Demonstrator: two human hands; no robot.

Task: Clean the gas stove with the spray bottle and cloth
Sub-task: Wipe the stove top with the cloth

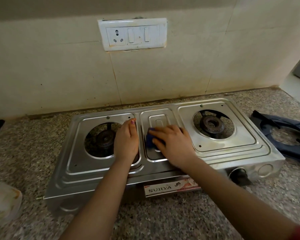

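Mid-wipe, I'd say: the right hand (171,144) presses the blue cloth (150,139) with flat fingers (160,134) onto the gas stove (93,172) at its middle panel, the left hand (126,141) rests close-fingered beside it, and the right burner tray (215,149) looks still undone.

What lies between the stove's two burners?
Head view: the centre panel, with the left hand beside it and the right hand pressing a blue cloth on it.

Kinda dim, flat indoor light with a yellowish cast on the wall (59,66); it's brighter at the far right edge. Soft sheen on the steel gas stove (232,150). Right hand (173,144) is motion-blurred, near-left corner is mushy, edges bend from the wide lens.
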